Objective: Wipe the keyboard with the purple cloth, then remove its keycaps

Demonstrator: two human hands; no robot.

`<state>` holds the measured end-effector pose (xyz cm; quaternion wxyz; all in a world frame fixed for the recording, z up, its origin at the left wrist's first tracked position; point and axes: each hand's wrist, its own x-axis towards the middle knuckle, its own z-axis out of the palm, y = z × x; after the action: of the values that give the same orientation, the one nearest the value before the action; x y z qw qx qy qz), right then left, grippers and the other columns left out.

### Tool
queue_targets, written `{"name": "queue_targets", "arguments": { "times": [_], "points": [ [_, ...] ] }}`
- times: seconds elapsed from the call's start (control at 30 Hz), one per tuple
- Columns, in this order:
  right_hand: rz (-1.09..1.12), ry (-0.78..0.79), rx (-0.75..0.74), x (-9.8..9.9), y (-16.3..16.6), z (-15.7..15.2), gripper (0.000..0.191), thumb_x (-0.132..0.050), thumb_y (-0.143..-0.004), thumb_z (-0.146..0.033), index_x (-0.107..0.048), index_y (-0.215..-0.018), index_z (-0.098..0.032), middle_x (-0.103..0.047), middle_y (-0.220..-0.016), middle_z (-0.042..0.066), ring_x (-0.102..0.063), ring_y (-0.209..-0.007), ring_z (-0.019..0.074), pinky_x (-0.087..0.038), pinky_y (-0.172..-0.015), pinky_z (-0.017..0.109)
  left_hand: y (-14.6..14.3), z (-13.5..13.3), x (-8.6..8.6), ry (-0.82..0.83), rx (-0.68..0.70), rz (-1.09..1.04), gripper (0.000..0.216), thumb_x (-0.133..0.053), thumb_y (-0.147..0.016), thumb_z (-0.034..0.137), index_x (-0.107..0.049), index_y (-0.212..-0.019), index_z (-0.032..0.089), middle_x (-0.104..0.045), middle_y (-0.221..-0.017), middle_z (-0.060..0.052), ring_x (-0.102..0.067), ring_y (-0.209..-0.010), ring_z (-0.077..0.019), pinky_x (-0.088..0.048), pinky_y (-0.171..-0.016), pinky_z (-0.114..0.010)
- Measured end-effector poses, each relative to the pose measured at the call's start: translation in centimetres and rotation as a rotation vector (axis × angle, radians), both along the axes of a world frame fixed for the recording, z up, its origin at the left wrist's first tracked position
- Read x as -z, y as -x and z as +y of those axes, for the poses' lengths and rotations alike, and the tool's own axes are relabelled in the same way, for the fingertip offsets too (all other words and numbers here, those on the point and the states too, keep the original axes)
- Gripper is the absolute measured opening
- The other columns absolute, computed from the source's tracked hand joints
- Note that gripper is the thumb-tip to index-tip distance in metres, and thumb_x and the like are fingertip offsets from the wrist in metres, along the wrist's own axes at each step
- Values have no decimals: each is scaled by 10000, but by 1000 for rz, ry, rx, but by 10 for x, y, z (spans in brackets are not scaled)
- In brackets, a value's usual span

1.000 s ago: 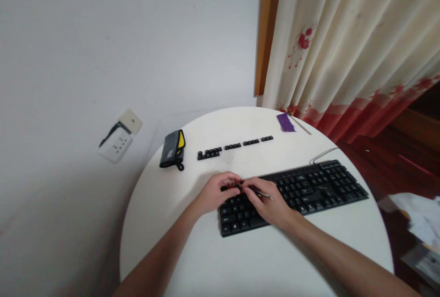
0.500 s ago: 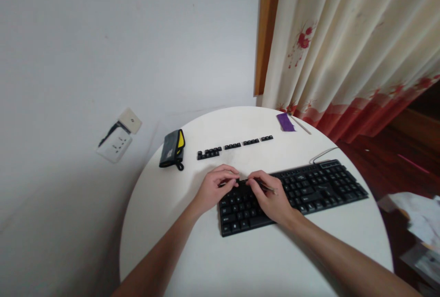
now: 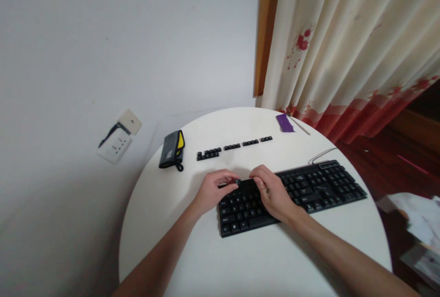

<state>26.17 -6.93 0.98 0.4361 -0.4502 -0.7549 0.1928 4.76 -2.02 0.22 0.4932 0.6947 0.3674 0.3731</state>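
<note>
A small black keycap [image 3: 237, 181] sits between the thumb and fingertips of my left hand [image 3: 213, 190], just above the upper left edge of the black keyboard [image 3: 314, 191]. My right hand [image 3: 271, 192] is over the keyboard's left half, its fingers curled and pressed together. What those fingers hold, if anything, is hidden. A gap separates the two hands. Part of the keyboard's top rows lies under my right hand.
Behind the keyboard, loose black keycaps [image 3: 232, 146] lie in groups along a line. A dark pouch with yellow lining [image 3: 172, 149] is at the left on the round white table [image 3: 213, 265]. A purple cloth [image 3: 285, 123] and a thin stick [image 3: 301, 126] lie at the far right.
My right hand has drawn slightly back from my left, and the thin rod that showed in its grip is out of sight. The keycap shows more clearly in my left fingers.
</note>
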Motion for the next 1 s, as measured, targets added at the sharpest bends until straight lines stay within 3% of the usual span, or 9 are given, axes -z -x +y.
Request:
{"name": "queue_targets", "arguments": {
  "times": [0.2, 0.67, 0.83, 0.9, 1.0],
  "points": [
    [-215, 24, -73, 5, 6, -1, 245, -431, -1015, -258, -600, -1189, -227, -658, -938, 59, -621, -826, 182, -475, -755, 288, 0, -1, 1, 58, -10, -66, 177, -787, -736, 196, -726, -893, 141, -745, -885, -71, -690, -835, -190, -541, -818, -305],
    [-159, -4, -51, 8, 13, -5, 161, -573, -939, -242, -660, -1073, -221, -638, -844, 43, -606, -741, 174, -468, -676, 279, 1, -2, -3, -37, 49, -18, 207, -830, -701, 289, -741, -819, 145, -709, -803, -56, -625, -731, -164, -511, -712, -281],
    [-63, 26, 40, 1, 12, 12, 129, -611, -914, -291, -678, -989, -210, -621, -769, 24, -591, -692, 168, -461, -650, 276, 4, 0, -3, -95, -188, -63, 307, -598, -919, 401, -699, -1074, 155, -683, -767, -27, -564, -565, -104, -466, -569, -225],
    [-90, 46, 104, -2, 12, 29, 154, -630, -898, -317, -688, -979, -201, -642, -763, 23, -587, -666, 167, -453, -646, 281, 8, 3, -3, -135, -331, -134, 375, -489, -970, 453, -689, -1042, 145, -634, -695, -9, -506, -500, -90, -422, -501, -210],
    [-242, 102, 146, -5, 18, 57, 199, -647, -878, -349, -709, -984, -193, -664, -728, 17, -596, -654, 174, -436, -655, 284, 14, 10, -4, -193, -513, -223, 400, -470, -972, 486, -675, -948, 143, -578, -630, 9, -463, -478, -87, -374, -468, -202]
  ]
}}
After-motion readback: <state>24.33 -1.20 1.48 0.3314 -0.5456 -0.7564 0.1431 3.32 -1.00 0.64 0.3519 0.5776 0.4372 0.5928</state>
